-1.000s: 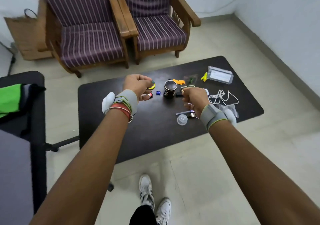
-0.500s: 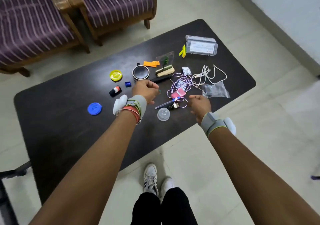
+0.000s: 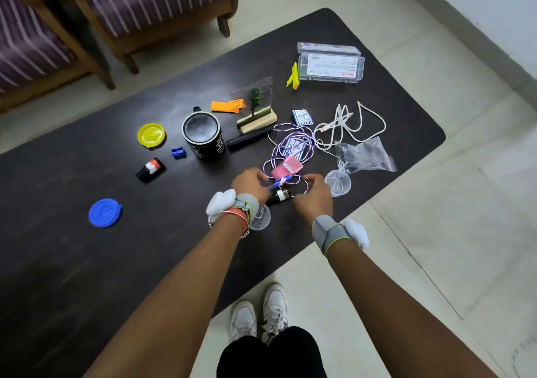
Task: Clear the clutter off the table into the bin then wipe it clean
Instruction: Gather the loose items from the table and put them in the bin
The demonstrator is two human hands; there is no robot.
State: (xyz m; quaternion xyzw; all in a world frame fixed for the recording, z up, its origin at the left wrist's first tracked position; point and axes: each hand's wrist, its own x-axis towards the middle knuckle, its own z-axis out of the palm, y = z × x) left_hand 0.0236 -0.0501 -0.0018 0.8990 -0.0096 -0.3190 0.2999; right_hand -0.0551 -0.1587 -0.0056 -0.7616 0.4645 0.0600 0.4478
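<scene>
Head view: left hand point(image 3: 250, 181) and right hand point(image 3: 315, 190), raised over the counter point(image 3: 72, 261) half a second ago, are now down on it, close together.
Left hand: fingers curled on the blue pen point(image 3: 280, 182).
Right hand: curled at the purple cord point(image 3: 292, 145); grip cannot be told.
Clutter: black mug point(image 3: 203, 139) and the rest lie on the counter, 10 to 2 o'clock of the hands.
Bin: unseen.
Meaning: first pickup is likely starting.

No wording can be read clearly. The clear plastic box point(image 3: 331, 68) carries a white label with rows of small print and a red mark at one corner, all too small to make out. The black mug point(image 3: 203, 141) has white lettering down its side, blurred. The small white sachet point(image 3: 302, 117) bears blue print and the orange tags point(image 3: 228, 106) dark marks, both illegible.
</scene>
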